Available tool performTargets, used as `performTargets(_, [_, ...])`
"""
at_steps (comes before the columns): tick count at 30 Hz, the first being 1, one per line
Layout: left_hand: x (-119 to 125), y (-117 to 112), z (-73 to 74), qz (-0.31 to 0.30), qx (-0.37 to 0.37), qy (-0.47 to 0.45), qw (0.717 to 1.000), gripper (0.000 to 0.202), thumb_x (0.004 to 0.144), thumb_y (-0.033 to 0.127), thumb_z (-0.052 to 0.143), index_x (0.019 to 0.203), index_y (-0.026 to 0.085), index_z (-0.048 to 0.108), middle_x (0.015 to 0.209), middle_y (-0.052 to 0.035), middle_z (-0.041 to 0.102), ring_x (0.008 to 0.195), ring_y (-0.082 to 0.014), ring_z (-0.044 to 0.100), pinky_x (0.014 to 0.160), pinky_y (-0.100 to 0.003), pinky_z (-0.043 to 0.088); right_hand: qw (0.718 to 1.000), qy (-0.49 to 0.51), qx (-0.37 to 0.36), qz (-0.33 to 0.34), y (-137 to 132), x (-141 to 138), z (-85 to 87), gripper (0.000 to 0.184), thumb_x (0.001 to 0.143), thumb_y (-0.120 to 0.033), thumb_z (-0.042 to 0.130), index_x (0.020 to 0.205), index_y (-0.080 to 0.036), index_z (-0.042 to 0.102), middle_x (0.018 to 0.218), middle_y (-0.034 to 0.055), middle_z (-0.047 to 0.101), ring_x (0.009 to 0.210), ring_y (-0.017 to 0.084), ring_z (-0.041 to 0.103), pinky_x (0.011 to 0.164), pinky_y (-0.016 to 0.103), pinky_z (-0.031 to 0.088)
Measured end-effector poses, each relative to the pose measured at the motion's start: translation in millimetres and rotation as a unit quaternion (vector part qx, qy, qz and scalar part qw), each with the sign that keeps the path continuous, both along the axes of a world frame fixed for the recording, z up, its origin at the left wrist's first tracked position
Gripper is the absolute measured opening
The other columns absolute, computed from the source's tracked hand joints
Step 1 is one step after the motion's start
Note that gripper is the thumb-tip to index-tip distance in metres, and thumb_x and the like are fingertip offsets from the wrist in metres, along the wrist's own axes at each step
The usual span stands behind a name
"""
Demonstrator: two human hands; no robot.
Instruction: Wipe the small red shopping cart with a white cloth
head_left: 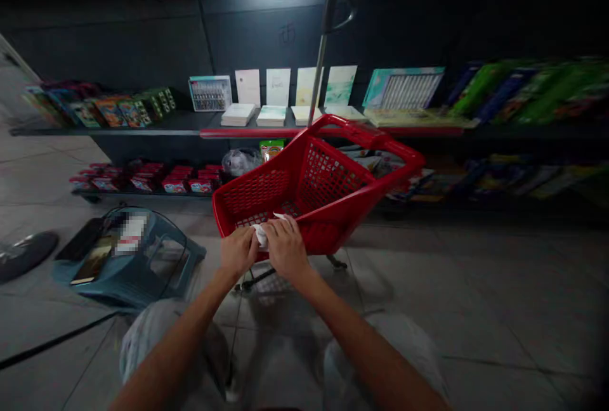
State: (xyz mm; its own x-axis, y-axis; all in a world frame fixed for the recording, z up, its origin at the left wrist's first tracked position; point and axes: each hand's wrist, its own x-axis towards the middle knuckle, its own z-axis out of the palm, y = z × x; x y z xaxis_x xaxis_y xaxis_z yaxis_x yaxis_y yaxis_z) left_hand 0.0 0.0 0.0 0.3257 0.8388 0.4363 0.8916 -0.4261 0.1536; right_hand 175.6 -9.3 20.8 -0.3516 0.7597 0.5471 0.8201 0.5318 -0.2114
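A red plastic shopping cart (333, 233) with a perforated basket stands in front of me, its handle at the upper right. At the near left corner of its rim, my left hand (239, 249) is closed over the edge, its fingertips touching a crumpled white tissue (260, 235). Close beside it, my right hand (287, 247) is wrapped round the same tissue and presses against the near rim. A corner of the tissue sticks up past the right-hand fingers. The fingertips of both hands are partly hidden.
Behind the cart runs a dark shelf (178, 122) with books and boxed goods; red packets (143, 179) lie on its lower level. A blue-grey plastic stool (128, 278) at left bears a phone-like item and other objects. A metal pole (320, 62) rises behind the cart.
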Motion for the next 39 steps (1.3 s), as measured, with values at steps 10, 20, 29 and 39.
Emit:
performTargets(10, [-6, 12, 3.6, -0.009, 0.002, 0.001, 1.0, 0.04, 0.109, 0.037, 0.037, 0.086, 0.021, 0.064, 0.084, -0.0053, 0.071, 0.082, -0.0172, 0.065, 0.071, -0.03, 0.042, 0.998, -0.051, -0.025, -0.007, 26, 78, 26.1, 0.034, 0.098, -0.013, 0.046, 0.123, -0.02, 0.068, 0.118, 0.0088, 0.07, 0.117, 0.025, 0.057, 0.125, 0.045, 0.026])
performTargets(20, [-7, 13, 5.2, 0.014, 0.003, -0.007, 1.0, 0.04, 0.108, 0.036, 0.038, 0.081, 0.021, 0.063, 0.082, -0.0055, 0.069, 0.081, -0.017, 0.063, 0.07, -0.029, 0.038, 0.996, -0.018, 0.019, -0.08, 40, 119, 25.7, 0.034, 0.098, -0.014, 0.044, 0.121, -0.018, 0.068, 0.119, 0.0095, 0.07, 0.12, 0.026, 0.056, 0.127, 0.047, 0.022])
performTargets(29, [-14, 6, 2.1, 0.034, 0.025, -0.018, 0.999, 0.039, 0.108, 0.034, 0.037, 0.083, 0.021, 0.065, 0.082, -0.005, 0.069, 0.079, -0.0179, 0.062, 0.071, -0.031, 0.038, 0.997, -0.007, 0.036, -0.074, 29, 99, 26.8, 0.029, 0.099, -0.018, 0.047, 0.117, -0.017, 0.069, 0.116, 0.0095, 0.071, 0.116, 0.025, 0.055, 0.123, 0.045, 0.025])
performTargets(39, [-30, 9, 1.0, 0.055, 0.047, -0.042, 0.996, 0.041, 0.106, 0.034, 0.041, 0.074, 0.021, 0.063, 0.075, -0.0046, 0.07, 0.074, -0.0169, 0.062, 0.067, -0.031, 0.034, 0.994, -0.029, 0.016, -0.101, 28, 71, 31.7, 0.017, 0.093, -0.021, 0.054, 0.099, -0.019, 0.07, 0.099, 0.0086, 0.07, 0.099, 0.025, 0.054, 0.104, 0.041, 0.031])
